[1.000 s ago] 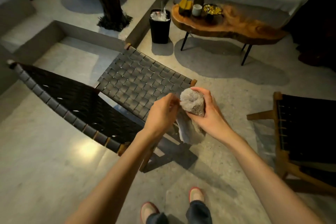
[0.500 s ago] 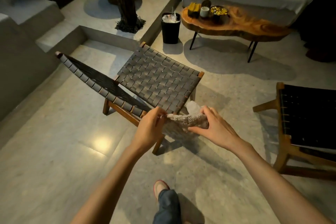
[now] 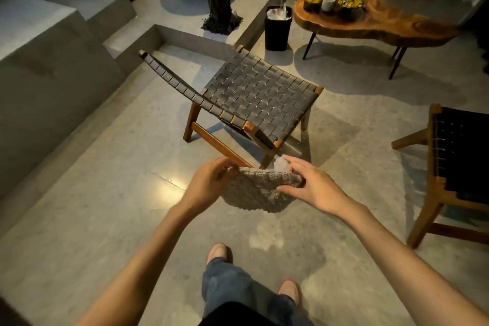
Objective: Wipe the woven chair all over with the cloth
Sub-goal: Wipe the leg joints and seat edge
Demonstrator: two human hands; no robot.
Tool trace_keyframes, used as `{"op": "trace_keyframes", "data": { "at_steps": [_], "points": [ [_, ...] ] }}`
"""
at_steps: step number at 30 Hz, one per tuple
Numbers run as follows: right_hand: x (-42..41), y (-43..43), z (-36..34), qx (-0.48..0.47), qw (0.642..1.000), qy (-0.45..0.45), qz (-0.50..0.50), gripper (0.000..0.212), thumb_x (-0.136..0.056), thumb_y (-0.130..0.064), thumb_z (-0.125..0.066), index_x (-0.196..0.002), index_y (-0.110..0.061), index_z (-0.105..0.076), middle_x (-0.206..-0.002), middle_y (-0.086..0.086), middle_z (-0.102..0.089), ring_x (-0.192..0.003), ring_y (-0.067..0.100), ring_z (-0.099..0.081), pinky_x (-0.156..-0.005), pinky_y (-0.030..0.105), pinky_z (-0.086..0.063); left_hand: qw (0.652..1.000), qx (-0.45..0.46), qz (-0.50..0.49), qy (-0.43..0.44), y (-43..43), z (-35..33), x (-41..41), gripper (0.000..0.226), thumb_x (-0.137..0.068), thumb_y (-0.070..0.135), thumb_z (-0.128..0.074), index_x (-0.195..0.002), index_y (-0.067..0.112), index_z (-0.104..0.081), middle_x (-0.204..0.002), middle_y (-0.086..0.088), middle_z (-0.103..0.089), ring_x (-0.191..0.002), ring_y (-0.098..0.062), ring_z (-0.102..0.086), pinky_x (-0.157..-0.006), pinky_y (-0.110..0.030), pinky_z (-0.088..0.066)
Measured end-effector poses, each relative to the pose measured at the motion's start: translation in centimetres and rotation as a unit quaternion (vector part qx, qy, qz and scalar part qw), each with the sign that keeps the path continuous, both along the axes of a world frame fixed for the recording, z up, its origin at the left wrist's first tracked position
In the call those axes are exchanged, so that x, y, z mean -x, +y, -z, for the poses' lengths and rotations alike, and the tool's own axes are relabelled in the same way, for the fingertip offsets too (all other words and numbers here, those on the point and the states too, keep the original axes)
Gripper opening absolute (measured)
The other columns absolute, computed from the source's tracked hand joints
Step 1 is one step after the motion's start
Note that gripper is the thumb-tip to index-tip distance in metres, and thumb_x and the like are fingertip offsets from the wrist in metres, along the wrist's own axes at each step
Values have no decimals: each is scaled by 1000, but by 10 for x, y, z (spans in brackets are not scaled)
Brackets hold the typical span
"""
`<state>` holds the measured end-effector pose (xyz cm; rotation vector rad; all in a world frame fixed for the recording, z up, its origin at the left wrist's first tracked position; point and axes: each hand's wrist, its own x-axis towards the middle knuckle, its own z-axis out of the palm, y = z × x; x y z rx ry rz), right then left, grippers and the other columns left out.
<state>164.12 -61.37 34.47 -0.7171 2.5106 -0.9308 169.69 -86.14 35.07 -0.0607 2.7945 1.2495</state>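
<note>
A dim lounge with a polished concrete floor (image 3: 105, 219) and stepped concrete ledges at the left. The left grip (image 3: 209, 180) is clenched on the left end of the cloth (image 3: 259, 193), pinching its upper edge. The cloth, a nubbly grey towelling piece, hangs in a slack belly between the two grips, held in the air and touching nothing else. It looks light, soft and wholly limp, so it will likely wipe better bunched into a pad under the palm than stretched out like this. The right grip (image 3: 312, 188) pinches the cloth's right end between thumb and fingers.

Just beyond both grips stands the woven chair (image 3: 259, 92), its near front leg closest to the right grip; no part of it is touched yet. Its dark straps appear taut and smooth on a stiff wooden frame, probably firm enough to press against, with gaps between straps that could snag the loops. A second woven chair (image 3: 460, 156) stands well right of the right grip.
</note>
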Motion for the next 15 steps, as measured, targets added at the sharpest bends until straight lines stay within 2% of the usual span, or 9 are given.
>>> {"op": "trace_keyframes", "data": {
  "at_steps": [2, 3, 5, 7, 11, 13, 15],
  "points": [
    [-8, -21, -3, 5, 1000, -14, -1, 36, -80, -45, -70, -106, -23, -62, -133, -11, -55, -119, 7, -52, -99, 30, -44, 1000, 0, -11, -5, -22, 1, -5, 20, -93, 12, -55, -98, 31, -59, -100, 16, -57, -88, 1, -54, -68, -1, -44],
    [-10, -38, -2, 6, 1000, -18, 3, 36, -79, -47, -70, -105, -24, -62, -118, -11, -64, -107, 7, -59, -90, 32, -50, 1000, 3, -10, -5, -39, 3, -6, 19, -93, 13, -56, -99, 30, -59, -100, 15, -57, -88, 1, -54, -68, -1, -44],
    [-13, -52, 0, -10, 1000, -15, 16, 28, -77, -49, -72, -87, -27, -57, -85, -9, -66, -80, 8, -62, -70, 35, -52, 1000, 10, -9, -6, -51, 7, -6, 15, -93, 15, -56, -100, 27, -60, -100, 13, -58, -90, -2, -55, -69, -4, -44],
    [-12, -82, 9, -29, 998, -8, 48, 36, -74, -48, -75, -72, -30, -43, -68, -9, -58, -65, 5, -56, -56, 30, -45, 1000, 17, 1, -5, -80, 11, -1, 13, -93, 16, -56, -102, 23, -62, -101, 11, -57, -93, -5, -54, -71, -7, -44],
    [-12, -151, 22, -22, 993, -22, 116, 42, -73, -52, -73, -76, -32, -37, -71, -10, -55, -60, 3, -51, -50, 22, -39, 998, 38, 33, 22, -153, 14, 20, 12, -92, 16, -57, -101, 22, -62, -95, 15, -55, -84, 4, -52, -67, -4, -42],
    [-14, -178, 25, 1, 988, -38, 146, 35, -76, -57, -66, -80, -33, -41, -76, -10, -55, -63, 2, -52, -53, 19, -38, 998, 27, 43, 34, -184, 12, 29, 12, -91, 15, -59, -98, 25, -61, -91, 19, -53, -83, 12, -51, -67, 0, -41],
    [-16, -203, 28, 11, 983, -31, 183, 22, -84, -51, -60, -85, -33, -49, -84, -13, -53, -73, 4, -53, -60, 18, -38, 997, 15, 71, 36, -213, 11, 42, 10, -91, 17, -59, -97, 25, -61, -92, 17, -55, -84, 10, -52, -68, -4, -45]
  ]
}}
